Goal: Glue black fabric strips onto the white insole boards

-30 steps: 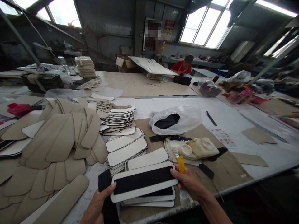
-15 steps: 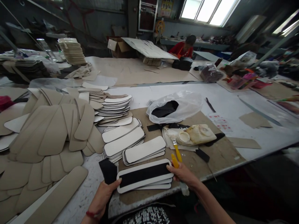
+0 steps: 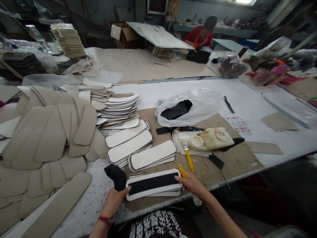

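Note:
A white rounded panel (image 3: 158, 194) with a black strip (image 3: 153, 183) along its middle lies on a few similar panels at the near table edge. My left hand (image 3: 115, 200) pinches black fabric (image 3: 116, 176), its thumb on the strip's left end. My right hand (image 3: 189, 182) presses the strip's right end with its thumb and also holds a yellow handle (image 3: 182, 171), whose far end is hidden. A yellow brush (image 3: 188, 158) rests against a white glue container (image 3: 214, 138). White panel stacks (image 3: 152, 155) lie just beyond the held panel.
Many beige panels (image 3: 49, 135) spread over the left side. A plastic bag (image 3: 203, 107) with black pieces lies beyond the glue. Black scraps (image 3: 216, 161) and a printed sheet (image 3: 239, 125) are on the right. Across the table, a person in red (image 3: 198, 36) sits bent forward.
The camera view has tilted down slightly, so the background sits higher. Both hands keep their hold at the ends of the black strip; the black fabric by my left hand has shifted a little.

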`<state>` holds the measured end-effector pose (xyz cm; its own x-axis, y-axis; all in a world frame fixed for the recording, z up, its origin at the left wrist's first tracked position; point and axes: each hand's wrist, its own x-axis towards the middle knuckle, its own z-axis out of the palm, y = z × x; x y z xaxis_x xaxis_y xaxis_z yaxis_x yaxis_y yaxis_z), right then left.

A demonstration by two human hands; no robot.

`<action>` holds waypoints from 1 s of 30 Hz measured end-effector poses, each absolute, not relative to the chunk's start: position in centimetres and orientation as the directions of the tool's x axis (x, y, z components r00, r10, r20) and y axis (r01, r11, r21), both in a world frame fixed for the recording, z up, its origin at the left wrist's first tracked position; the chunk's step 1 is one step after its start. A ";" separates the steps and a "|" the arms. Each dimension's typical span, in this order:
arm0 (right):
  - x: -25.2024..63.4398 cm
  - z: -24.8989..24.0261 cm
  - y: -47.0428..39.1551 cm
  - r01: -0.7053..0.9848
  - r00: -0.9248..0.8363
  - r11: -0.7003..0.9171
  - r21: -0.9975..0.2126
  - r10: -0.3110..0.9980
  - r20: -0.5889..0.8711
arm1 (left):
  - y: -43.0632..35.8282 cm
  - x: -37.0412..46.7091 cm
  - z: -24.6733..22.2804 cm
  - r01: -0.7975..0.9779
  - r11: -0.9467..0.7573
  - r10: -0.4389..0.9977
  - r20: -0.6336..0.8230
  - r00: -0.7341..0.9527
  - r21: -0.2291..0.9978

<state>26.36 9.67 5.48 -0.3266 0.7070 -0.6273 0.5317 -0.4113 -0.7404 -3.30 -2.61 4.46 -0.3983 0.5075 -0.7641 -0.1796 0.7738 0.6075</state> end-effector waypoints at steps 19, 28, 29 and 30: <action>25.9 6.1 10.8 0.914 -0.255 0.050 -0.402 0.843 -0.474 | -3.2 -3.6 5.6 0.046 0.799 0.542 -0.687 -0.484 0.599; 25.5 6.6 10.5 0.873 -0.309 0.110 -0.475 0.879 -0.364 | 1.7 -4.6 7.2 0.079 0.730 0.603 -0.585 -0.542 0.679; 25.5 6.7 10.3 0.885 -0.305 0.130 -0.447 0.887 -0.347 | 2.4 -4.5 7.2 0.102 0.724 0.616 -0.573 -0.541 0.683; 25.5 6.9 10.2 0.902 -0.292 0.139 -0.409 0.893 -0.341 | 2.9 -4.5 7.1 0.124 0.726 0.620 -0.565 -0.545 0.676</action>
<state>25.53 10.22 6.94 -0.2921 0.8934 -0.3413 0.9018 0.1385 -0.4093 -4.49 2.93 7.07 -0.5446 0.6198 -0.5651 0.1243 0.7259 0.6765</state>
